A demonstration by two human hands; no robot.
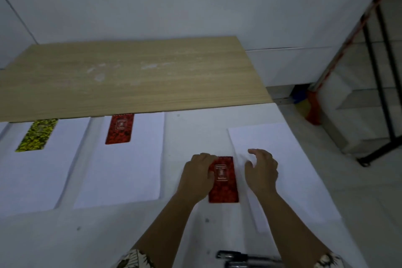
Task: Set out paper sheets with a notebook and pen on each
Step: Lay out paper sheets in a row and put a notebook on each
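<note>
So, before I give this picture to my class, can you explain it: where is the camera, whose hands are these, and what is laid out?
One picture, from a camera worn on a person's head, looking down at their own bare hands. On the white surface lie three white paper sheets. The left sheet carries a yellow patterned notebook, the middle sheet a red patterned notebook. The left hand grips a second red notebook beside the bare right sheet; the right hand hovers open. Dark pens wait at the bottom edge.

dim, bluish cast | soft motion blur | edges bowed — wide-angle
</note>
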